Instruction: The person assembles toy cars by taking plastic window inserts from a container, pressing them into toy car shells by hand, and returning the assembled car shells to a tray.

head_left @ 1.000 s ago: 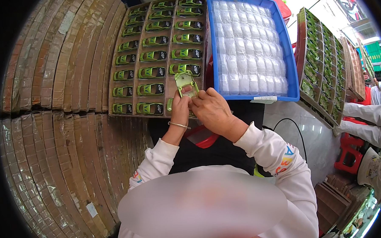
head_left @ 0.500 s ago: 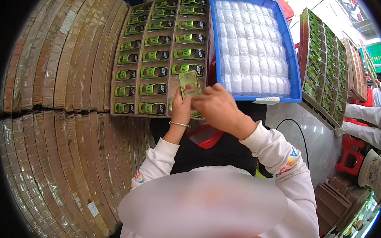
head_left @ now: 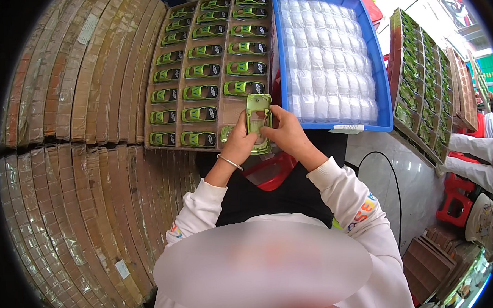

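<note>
Between my two hands is a green toy car body shell [head_left: 259, 110], its hollow underside facing up. My left hand [head_left: 239, 140] grips its left side, thumb pressed on the lower part. On the opposite side my right hand [head_left: 288, 133] pinches it with thumb and fingers. Beneath and beyond them lies a cardboard tray [head_left: 234, 108] with rows of green and black toy car bodies [head_left: 201, 92] in columns. Another green shell [head_left: 226, 134] shows partly in the tray's near right corner, half hidden by my left hand.
A blue plastic crate [head_left: 383, 93] of white wrapped pieces [head_left: 327, 59] stands right of the tray. Stacked cardboard trays [head_left: 72, 205] fill the left side. Another tray of green shells [head_left: 419, 86] leans at right, near a red stool [head_left: 455, 200] and a person's legs [head_left: 477, 155].
The green shell has moved slightly right and now stands straighter in view. My right hand has shifted from across its near end to grip its right side.
</note>
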### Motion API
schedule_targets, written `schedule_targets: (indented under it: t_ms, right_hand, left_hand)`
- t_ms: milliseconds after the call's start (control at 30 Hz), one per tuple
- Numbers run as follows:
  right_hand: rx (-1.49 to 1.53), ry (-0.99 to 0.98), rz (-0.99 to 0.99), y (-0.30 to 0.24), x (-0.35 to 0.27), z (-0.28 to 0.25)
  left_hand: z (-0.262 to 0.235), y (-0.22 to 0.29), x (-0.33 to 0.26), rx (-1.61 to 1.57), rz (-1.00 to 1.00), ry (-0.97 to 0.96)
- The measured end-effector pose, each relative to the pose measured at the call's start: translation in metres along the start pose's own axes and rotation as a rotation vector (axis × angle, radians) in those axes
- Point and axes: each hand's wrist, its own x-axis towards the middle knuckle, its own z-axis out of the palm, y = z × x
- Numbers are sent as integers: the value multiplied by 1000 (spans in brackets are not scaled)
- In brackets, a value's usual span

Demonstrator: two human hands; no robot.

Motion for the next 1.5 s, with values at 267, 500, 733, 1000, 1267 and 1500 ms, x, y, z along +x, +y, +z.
schedule_targets:
  t_ms: [267, 500, 733, 1000, 1267, 1500]
  right_hand:
    - [-93, 82, -78, -4, -4, 8]
    - [-134, 167, -100, 9, 0, 21]
    - [-162, 102, -235, 8, 15, 29]
    - [-1, 133, -117, 21, 18, -49]
    - [-48, 444, -58, 66, 29, -140]
    - [-514, 466, -110, 67, 35, -152]
  left_hand:
    - [5, 9, -6, 72, -60, 49]
    - [4, -2, -5, 91, -103, 87]
    - [-14, -40, 9, 256, -5, 308]
    - [-55, -71, 54, 655, -112, 283]
    - [-39, -83, 93, 997, 386, 58]
    - [-36, -73, 85, 1084, 324, 67]
